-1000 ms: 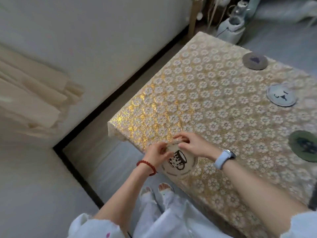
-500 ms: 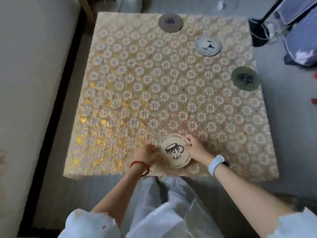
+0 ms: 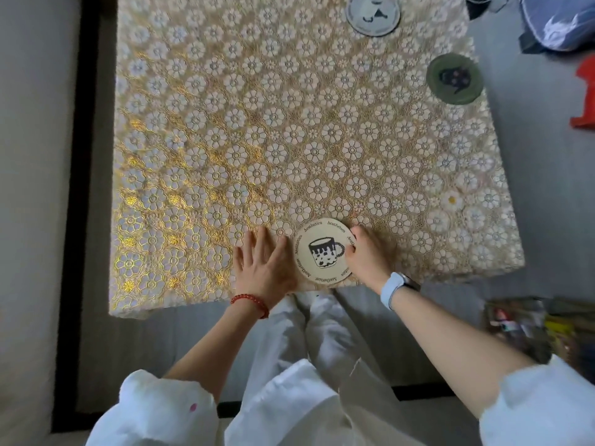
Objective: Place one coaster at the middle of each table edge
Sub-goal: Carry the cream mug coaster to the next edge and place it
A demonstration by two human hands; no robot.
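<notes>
Now right fingers (image 3: 351, 243) curl on the coaster (image 3: 323, 252), left hand (image 3: 262, 263) flat beside; best nudge it to mid-edge.

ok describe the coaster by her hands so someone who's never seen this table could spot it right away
Start at the table with the gold floral lace cloth and go to its near edge, by the person's legs. The round cream coaster lies flat there between the left hand and the right hand. Unlike the grey coaster and green coaster farther off, it shows a black mug ringed by the word "Aesthetics".
</notes>
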